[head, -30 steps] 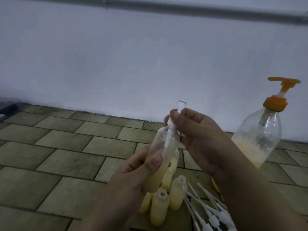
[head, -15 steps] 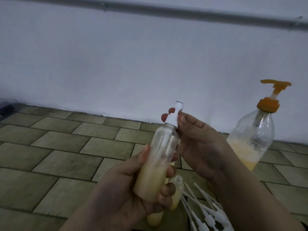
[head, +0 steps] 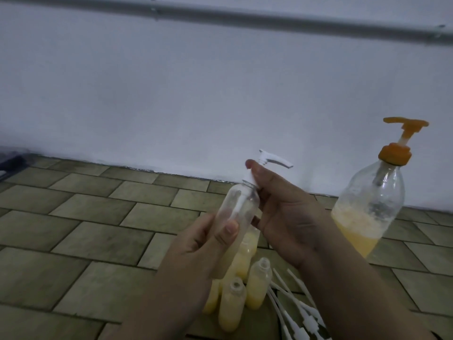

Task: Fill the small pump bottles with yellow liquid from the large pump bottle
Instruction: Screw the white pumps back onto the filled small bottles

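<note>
My left hand (head: 196,244) grips a small clear bottle (head: 241,204), tilted, with pale yellow liquid in its lower part. A white pump head (head: 272,161) sits at the bottle's neck, and my right hand (head: 282,214) pinches its collar with thumb and fingertips. The large pump bottle (head: 370,209) with an orange pump stands to the right, about a third full of yellow liquid. Below my hands stand several small filled bottles (head: 258,283) with open necks.
Loose white pump heads with dip tubes (head: 301,312) lie on the tiled floor (head: 85,231) at the lower right. A white wall (head: 171,94) with a grey pipe (head: 245,18) runs close behind. A dark object (head: 9,160) lies at the far left.
The pump's tube has gone down into the held bottle and the pump head now sits at the neck, its spout pointing right. My left hand's grip has shifted on the bottle.
</note>
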{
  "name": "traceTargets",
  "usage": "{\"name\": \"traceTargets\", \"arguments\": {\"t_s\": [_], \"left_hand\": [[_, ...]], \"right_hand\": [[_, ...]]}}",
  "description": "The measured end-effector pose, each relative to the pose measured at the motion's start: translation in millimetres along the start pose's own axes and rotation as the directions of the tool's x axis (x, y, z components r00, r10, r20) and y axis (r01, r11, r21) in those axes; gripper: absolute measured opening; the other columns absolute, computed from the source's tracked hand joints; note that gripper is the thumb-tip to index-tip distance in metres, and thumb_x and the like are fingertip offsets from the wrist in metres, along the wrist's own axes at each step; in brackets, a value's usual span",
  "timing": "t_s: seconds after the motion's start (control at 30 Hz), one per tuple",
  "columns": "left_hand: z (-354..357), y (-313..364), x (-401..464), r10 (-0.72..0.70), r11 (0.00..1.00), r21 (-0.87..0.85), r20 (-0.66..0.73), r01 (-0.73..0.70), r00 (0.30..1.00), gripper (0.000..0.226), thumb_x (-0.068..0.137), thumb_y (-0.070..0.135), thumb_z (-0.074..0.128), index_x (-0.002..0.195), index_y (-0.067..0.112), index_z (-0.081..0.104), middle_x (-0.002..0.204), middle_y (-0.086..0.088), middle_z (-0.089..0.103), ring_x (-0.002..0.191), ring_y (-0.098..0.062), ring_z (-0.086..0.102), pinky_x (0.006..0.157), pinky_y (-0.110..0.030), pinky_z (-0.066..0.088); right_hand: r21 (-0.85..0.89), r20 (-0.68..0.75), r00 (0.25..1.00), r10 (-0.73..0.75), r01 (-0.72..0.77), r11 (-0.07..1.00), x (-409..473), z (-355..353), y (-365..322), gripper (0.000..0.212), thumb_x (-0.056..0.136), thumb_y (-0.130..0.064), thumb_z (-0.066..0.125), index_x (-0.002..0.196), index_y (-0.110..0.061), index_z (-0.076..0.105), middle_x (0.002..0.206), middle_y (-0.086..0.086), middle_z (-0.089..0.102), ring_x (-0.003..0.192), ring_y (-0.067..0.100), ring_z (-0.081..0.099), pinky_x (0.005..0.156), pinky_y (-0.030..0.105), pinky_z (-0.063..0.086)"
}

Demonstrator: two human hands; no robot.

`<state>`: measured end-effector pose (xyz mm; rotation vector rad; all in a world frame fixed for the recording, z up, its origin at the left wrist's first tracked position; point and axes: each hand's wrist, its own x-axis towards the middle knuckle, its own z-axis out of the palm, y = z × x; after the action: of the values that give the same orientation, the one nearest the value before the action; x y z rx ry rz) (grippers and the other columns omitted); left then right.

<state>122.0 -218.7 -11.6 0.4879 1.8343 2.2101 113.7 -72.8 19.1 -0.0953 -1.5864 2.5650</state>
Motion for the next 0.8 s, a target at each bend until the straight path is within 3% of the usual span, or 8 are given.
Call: {"name": "traceTargets", "arguments": {"t_s": [0.17, 0.33, 0.43, 0.47, 0.57, 0.63, 0.73, 0.8], "left_hand": [[-6, -1, 1, -0.006, 1.0, 0.013, -0.008, 0.006, 1.0, 0.028, 0.068, 0.06, 0.069, 0.088, 0.04, 0.073, 0.091, -0.002, 0.074, 0.092, -0.029, 0.067, 0.084, -0.047, 0.054], [-10, -2, 0, 0.132, 0.974, 0.19, -0.018, -0.127, 0.991, 0.023, 0.07, 0.062, 0.067, 0.09, 0.052, 0.066, 0.089, 0.011, 0.072, 0.084, -0.011, 0.067, 0.073, -0.028, 0.055], [-23, 0, 5, 0.062, 0.991, 0.116, -0.015, -0.06, 0.998, 0.034, 0.06, 0.06, 0.076, 0.09, 0.044, 0.071, 0.091, 0.007, 0.073, 0.088, -0.015, 0.068, 0.079, -0.035, 0.055], [-26, 2, 6, 0.071, 0.99, 0.122, -0.012, -0.069, 0.997, 0.036, 0.059, 0.057, 0.078, 0.09, 0.041, 0.072, 0.089, 0.008, 0.073, 0.086, -0.01, 0.068, 0.074, -0.028, 0.055], [-26, 8, 9, 0.202, 0.943, 0.274, -0.029, -0.187, 0.979, 0.032, 0.065, 0.052, 0.061, 0.096, 0.046, 0.064, 0.086, 0.023, 0.069, 0.079, 0.008, 0.062, 0.059, -0.006, 0.046], [-26, 8, 11, 0.234, 0.91, 0.36, -0.031, -0.208, 0.972, 0.04, 0.061, 0.052, 0.054, 0.101, 0.048, 0.059, 0.086, 0.028, 0.066, 0.08, 0.01, 0.061, 0.06, -0.008, 0.046], [-39, 5, 21, 0.2, 0.909, 0.39, -0.106, -0.145, 0.974, 0.046, 0.06, 0.05, 0.057, 0.106, 0.044, 0.054, 0.09, 0.019, 0.067, 0.082, 0.003, 0.063, 0.064, -0.016, 0.048], [-61, -2, 33, 0.179, 0.938, 0.33, -0.209, -0.103, 0.961, 0.038, 0.068, 0.041, 0.062, 0.105, 0.044, 0.052, 0.095, 0.013, 0.068, 0.086, -0.003, 0.065, 0.068, -0.024, 0.048]], "right_hand": [[-0.024, 0.049, 0.999, -0.02, 0.021, 0.999, -3, 0, -7, 0.011, 0.071, -0.03, 0.066, 0.07, -0.022, 0.074, 0.09, -0.002, 0.071, 0.09, 0.014, 0.059, 0.101, 0.046, 0.033], [-0.147, 0.012, 0.996, -0.094, 0.095, 0.985, -2, 9, -4, 0.017, 0.057, -0.027, 0.081, 0.067, -0.018, 0.07, 0.074, -0.001, 0.066, 0.078, 0.018, 0.062, 0.081, 0.038, 0.045], [-0.211, 0.185, 0.979, -0.082, 0.121, 0.97, -5, 14, -10, 0.028, 0.066, -0.036, 0.073, 0.089, -0.021, 0.074, 0.101, -0.002, 0.072, 0.108, 0.017, 0.062, 0.102, 0.045, 0.035], [-0.223, 0.182, 0.978, -0.099, 0.139, 0.965, -5, 16, -11, 0.029, 0.069, -0.035, 0.07, 0.094, -0.021, 0.074, 0.105, -0.001, 0.072, 0.111, 0.015, 0.061, 0.104, 0.046, 0.033], [-0.235, 0.056, 0.984, -0.17, 0.179, 0.955, -5, 21, -8, 0.033, 0.064, -0.032, 0.067, 0.094, -0.018, 0.072, 0.098, -0.001, 0.074, 0.099, 0.006, 0.065, 0.086, 0.022, 0.045], [-0.307, 0.052, 0.979, -0.196, 0.203, 0.93, -7, 24, -6, 0.039, 0.062, -0.032, 0.068, 0.098, -0.017, 0.072, 0.097, -0.002, 0.074, 0.095, 0.003, 0.066, 0.076, 0.013, 0.048], [-0.468, 0.094, 0.981, -0.167, 0.192, 0.863, -19, 17, -13, 0.058, 0.056, -0.038, 0.073, 0.112, -0.026, 0.066, 0.108, -0.012, 0.07, 0.107, 0.002, 0.061, 0.087, 0.022, 0.045], [-0.538, 0.014, 0.972, -0.235, 0.206, 0.818, -31, 1, -21, 0.063, 0.051, -0.047, 0.071, 0.113, -0.036, 0.063, 0.112, -0.022, 0.066, 0.109, -0.005, 0.057, 0.081, 0.02, 0.041]]}}
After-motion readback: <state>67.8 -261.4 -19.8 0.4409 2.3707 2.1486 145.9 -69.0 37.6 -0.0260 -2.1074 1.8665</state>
